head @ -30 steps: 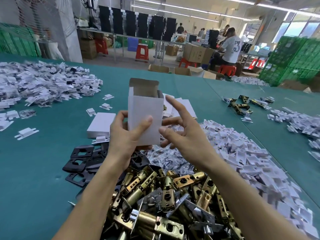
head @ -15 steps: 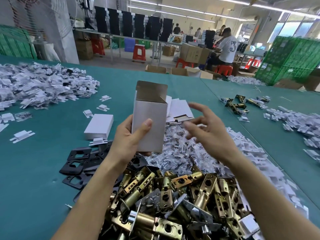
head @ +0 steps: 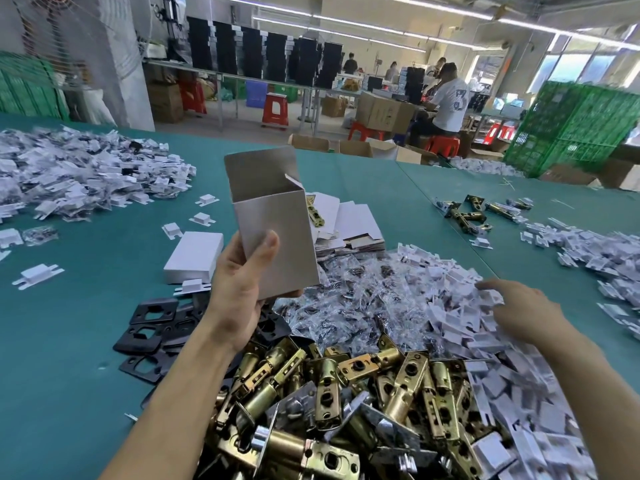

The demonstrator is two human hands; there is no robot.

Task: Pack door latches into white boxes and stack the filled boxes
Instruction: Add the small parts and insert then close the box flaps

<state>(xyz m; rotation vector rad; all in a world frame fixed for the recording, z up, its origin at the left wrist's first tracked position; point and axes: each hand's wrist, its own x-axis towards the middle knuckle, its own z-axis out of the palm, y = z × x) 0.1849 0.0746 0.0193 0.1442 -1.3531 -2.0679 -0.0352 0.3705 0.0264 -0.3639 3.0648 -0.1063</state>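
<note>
Over the counter (head: 86, 341), the left hand (head: 239, 306) clamps a white box (head: 277, 237) mid-frame; the right hand (head: 523, 310) spreads its fingers (head: 485, 285), lower right. Squeezing could crush it.

Single head view, worn on you: faces forward and down, close on left hand (head: 239, 299) and right hand (head: 519, 313); table (head: 69, 323) runs far beyond the right fingers (head: 486, 285)

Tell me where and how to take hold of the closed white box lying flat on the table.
Grip the closed white box across its two long side walls, coming down from above. It lies flat on the green table, so its underside is not reachable, and a small white insert lies against its short near end. The left hand holds the open box.
</note>
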